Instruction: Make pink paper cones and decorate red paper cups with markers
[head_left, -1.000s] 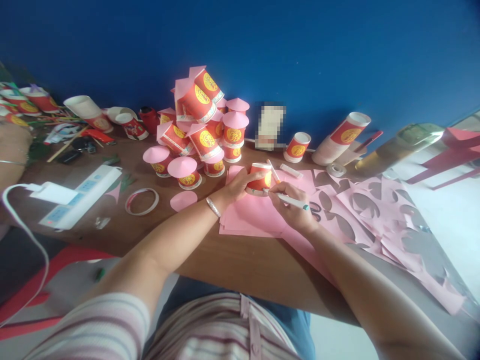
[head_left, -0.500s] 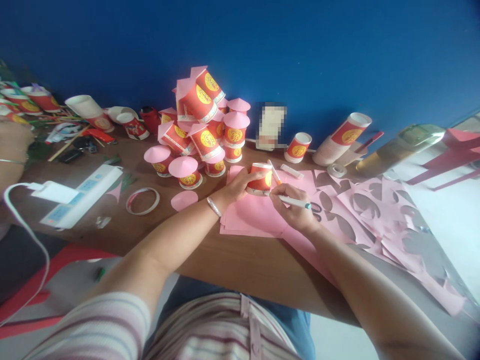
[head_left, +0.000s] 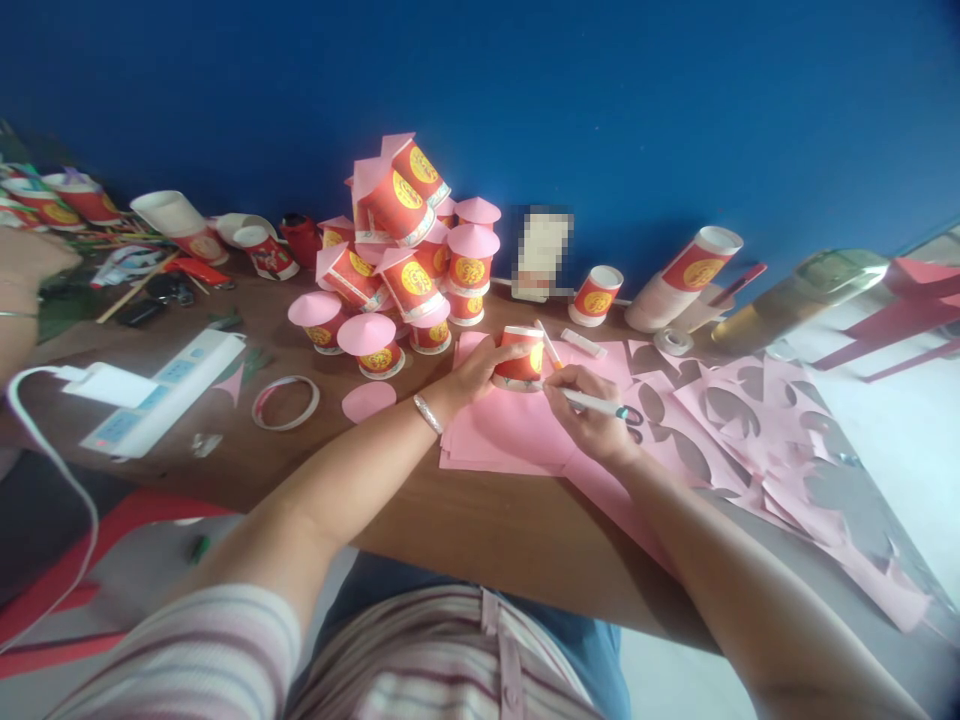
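My left hand (head_left: 480, 370) is wrapped round a red paper cup (head_left: 519, 362) with a yellow emblem, which stands on a stack of pink paper sheets (head_left: 495, 435). A white pen (head_left: 596, 404) with a blue-grey end is pinched in my right hand (head_left: 592, 418). Its tip is close to the cup's base, at the cup's right side; I cannot tell whether it touches. Just behind the cup lies an orange-and-white pen (head_left: 549, 345). The black handles of scissors (head_left: 634, 424) show beside my right hand.
Cups with pink cone tops (head_left: 405, 205) are piled back left of the sheets. Cut-out pink scraps (head_left: 750, 420) cover the right side. A tape ring (head_left: 286, 403), a power strip (head_left: 165, 393) and a tilted cup stack (head_left: 686, 278) stand around. Another person's arm (head_left: 26, 285) is at far left.
My right hand and the pen have shifted slightly to the right. The cup and my left hand stay in place. At far left, the other person's arm has moved a little.
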